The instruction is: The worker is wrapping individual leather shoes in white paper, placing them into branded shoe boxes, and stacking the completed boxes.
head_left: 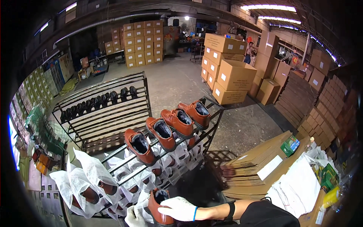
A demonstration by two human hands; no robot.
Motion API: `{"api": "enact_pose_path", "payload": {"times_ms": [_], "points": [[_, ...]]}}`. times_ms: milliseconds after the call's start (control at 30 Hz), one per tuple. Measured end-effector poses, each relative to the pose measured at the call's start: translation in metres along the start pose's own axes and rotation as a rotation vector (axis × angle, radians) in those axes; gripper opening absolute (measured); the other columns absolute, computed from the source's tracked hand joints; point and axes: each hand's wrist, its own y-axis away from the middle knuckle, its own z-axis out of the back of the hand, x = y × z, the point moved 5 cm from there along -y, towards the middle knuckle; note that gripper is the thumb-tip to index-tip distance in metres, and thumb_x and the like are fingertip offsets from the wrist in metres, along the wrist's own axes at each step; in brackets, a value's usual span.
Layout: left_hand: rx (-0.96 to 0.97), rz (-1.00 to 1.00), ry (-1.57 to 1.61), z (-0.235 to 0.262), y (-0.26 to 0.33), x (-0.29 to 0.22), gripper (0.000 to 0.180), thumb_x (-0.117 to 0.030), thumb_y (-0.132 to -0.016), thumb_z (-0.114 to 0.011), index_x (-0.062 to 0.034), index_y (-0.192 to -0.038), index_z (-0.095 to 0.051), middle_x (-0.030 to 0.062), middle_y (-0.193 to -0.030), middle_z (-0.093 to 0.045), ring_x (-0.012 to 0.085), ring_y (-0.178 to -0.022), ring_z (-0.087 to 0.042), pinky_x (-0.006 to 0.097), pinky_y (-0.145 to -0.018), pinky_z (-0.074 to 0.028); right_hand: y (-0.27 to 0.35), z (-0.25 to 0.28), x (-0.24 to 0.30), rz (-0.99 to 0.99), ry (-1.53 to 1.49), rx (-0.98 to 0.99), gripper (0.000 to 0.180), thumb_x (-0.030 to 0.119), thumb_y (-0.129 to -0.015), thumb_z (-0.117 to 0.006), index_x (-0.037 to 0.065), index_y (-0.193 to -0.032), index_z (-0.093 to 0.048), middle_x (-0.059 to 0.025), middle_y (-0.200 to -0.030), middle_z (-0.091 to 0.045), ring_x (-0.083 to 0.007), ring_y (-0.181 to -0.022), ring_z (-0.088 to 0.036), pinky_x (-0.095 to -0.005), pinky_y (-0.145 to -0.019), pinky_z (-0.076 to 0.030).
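Note:
Both my hands wear white knit gloves at the lower middle. My right hand (180, 209) grips a reddish-brown lace-up shoe (154, 209) with a dark fluffy lining, its opening facing up. On the shoe's left side, my left hand (135, 217) is closed on a thin white bag (143, 199) that lies against the shoe; its fingers are partly hidden. Ahead, more bare brown shoes (140, 146) stand in a row on the top of a black metal rack (211, 130). To the left, similar shoes in white bags (99, 173) sit on the same rack.
Flattened cardboard (245, 178) with white sheets (293, 189) and a green box (290, 146) lies at right. Beyond the near rack stands another rack (109, 108) holding black shoes (99, 102). Stacked cartons (233, 81) stand farther off; a person (248, 52) is behind them.

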Motion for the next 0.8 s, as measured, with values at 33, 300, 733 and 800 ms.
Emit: {"api": "enact_pose_path", "payload": {"times_ms": [33,300,733,800], "points": [[0.018,-0.058,0.023,0.003,0.001,-0.009,0.024,-0.020,-0.111,-0.061,0.0001,-0.112,-0.074,0.0231,-0.103,-0.077,0.0380,-0.092,-0.074,0.046,-0.084,-0.057,0.001,0.000,0.001,0.043,0.002,-0.059,0.045,0.044,-0.108,-0.061,0.001,-0.111,-0.074,-0.0251,-0.104,-0.076,-0.0479,-0.101,-0.072,-0.0522,-0.088,-0.055],[-0.032,0.058,0.131,-0.008,-0.003,-0.024,0.014,-0.008,-0.103,-0.074,0.0060,-0.102,-0.077,0.0137,-0.083,-0.076,0.0081,-0.075,-0.063,0.031,-0.071,-0.055,0.007,-0.014,0.040,0.419,0.486,0.196,0.031,0.039,-0.105,-0.065,0.010,-0.102,-0.077,-0.0124,-0.095,-0.077,-0.0364,-0.090,-0.076,-0.0488,-0.076,-0.062],[0.044,-0.231,-0.008,-0.009,-0.019,-0.037,0.016,-0.014,-0.102,-0.075,-0.0039,-0.112,-0.080,0.0233,-0.094,-0.077,0.0411,-0.085,-0.078,0.041,-0.072,-0.061,-0.009,-0.003,0.046,0.528,0.524,0.245,0.025,0.029,-0.098,-0.072,0.007,-0.087,-0.074,-0.0125,-0.084,-0.070,-0.0325,-0.074,-0.073,-0.0430,-0.067,-0.058],[0.123,-0.172,-0.033,-0.005,-0.019,-0.035,0.018,-0.015,-0.101,-0.075,-0.0049,-0.116,-0.080,0.0232,-0.096,-0.078,0.0398,-0.087,-0.079,0.042,-0.073,-0.062,-0.022,0.004,0.032,0.360,0.337,-0.015,0.027,0.033,-0.100,-0.069,0.008,-0.093,-0.076,-0.0128,-0.088,-0.075,-0.0368,-0.080,-0.075,-0.0459,-0.071,-0.059]]}}
